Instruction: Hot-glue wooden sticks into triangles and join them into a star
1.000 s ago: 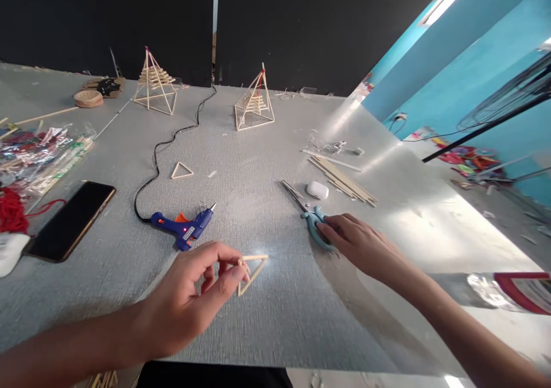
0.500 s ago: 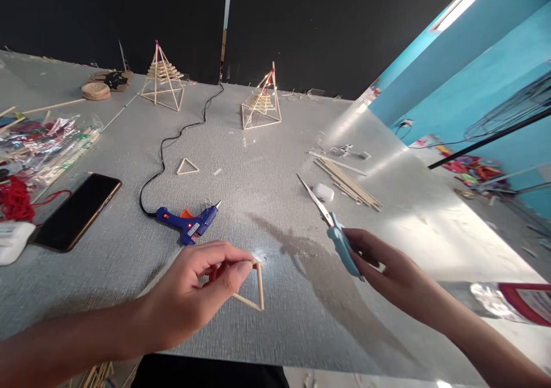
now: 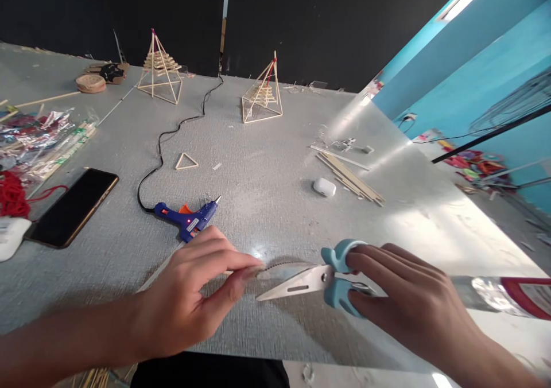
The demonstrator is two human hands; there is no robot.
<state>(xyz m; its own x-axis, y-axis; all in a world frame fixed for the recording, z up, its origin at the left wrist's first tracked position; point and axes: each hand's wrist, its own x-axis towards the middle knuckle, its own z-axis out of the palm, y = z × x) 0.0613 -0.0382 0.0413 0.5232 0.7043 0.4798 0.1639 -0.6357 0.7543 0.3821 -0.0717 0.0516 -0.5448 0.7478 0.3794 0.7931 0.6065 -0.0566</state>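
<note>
My right hand (image 3: 404, 296) has the scissors (image 3: 310, 279) by their light blue handles, fingers curled through and around them, blades parted and pointing left. My left hand (image 3: 202, 296) is pinched narrow, thumb and fingertips together right at the blade tips. I think there's a thin stick piece in that pinch, but my fingers cover it and it's blurry, so can't say for sure.

Just past my left hand the blue glue gun (image 3: 187, 218) lies on its side, its black cord (image 3: 172, 138) snaking toward the back. It has a small label but I can't read it. Beyond that sits a little stick triangle (image 3: 186, 161), and further back two stick pyramids (image 3: 160, 69) (image 3: 262, 92). A white earbud case (image 3: 324, 187) sits beside a bundle of sticks (image 3: 350, 178).

A dark phone (image 3: 71, 207) lies face up at the left, near red yarn (image 3: 11, 196) and shiny packets (image 3: 38, 141), partly cut off at the edge.

The surface (image 3: 267, 164) is grey and textured, with glare on the right. Black wall behind, teal wall at the right.
</note>
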